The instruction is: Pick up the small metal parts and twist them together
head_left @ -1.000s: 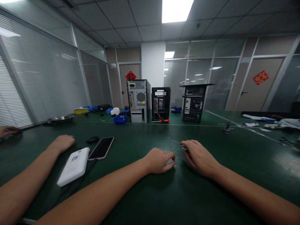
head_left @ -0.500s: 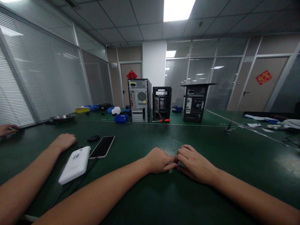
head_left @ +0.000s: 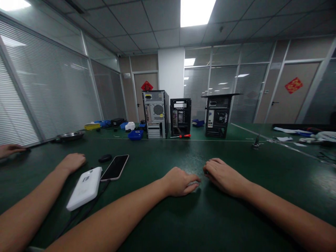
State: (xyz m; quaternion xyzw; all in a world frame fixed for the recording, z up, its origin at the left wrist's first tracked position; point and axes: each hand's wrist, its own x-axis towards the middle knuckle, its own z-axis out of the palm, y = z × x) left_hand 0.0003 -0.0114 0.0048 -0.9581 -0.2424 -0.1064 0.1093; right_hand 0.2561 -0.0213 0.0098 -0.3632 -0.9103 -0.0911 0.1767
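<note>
My left hand (head_left: 180,184) rests on the green table (head_left: 168,217), knuckles up and fingers curled under. Whatever lies beneath them is hidden. My right hand (head_left: 223,176) lies just to its right, fingers also bent down against the table, their tips close to my left fingertips. Nothing shows between the two hands. A black phone (head_left: 114,167) and a white power bank (head_left: 84,188) with a cable lie to the left of my left arm.
Another person's forearm and hand (head_left: 71,162) lie at left beside a small black oval object (head_left: 105,158); a further hand (head_left: 9,150) shows at the far left edge. Three computer cases (head_left: 155,114) stand at the back, with a red screwdriver (head_left: 183,135), blue bins (head_left: 135,134) and a metal dish (head_left: 68,135).
A second ago my right hand showed a small metal part at its fingertips. The hands then came together, and now sit slightly apart with the part out of sight.
</note>
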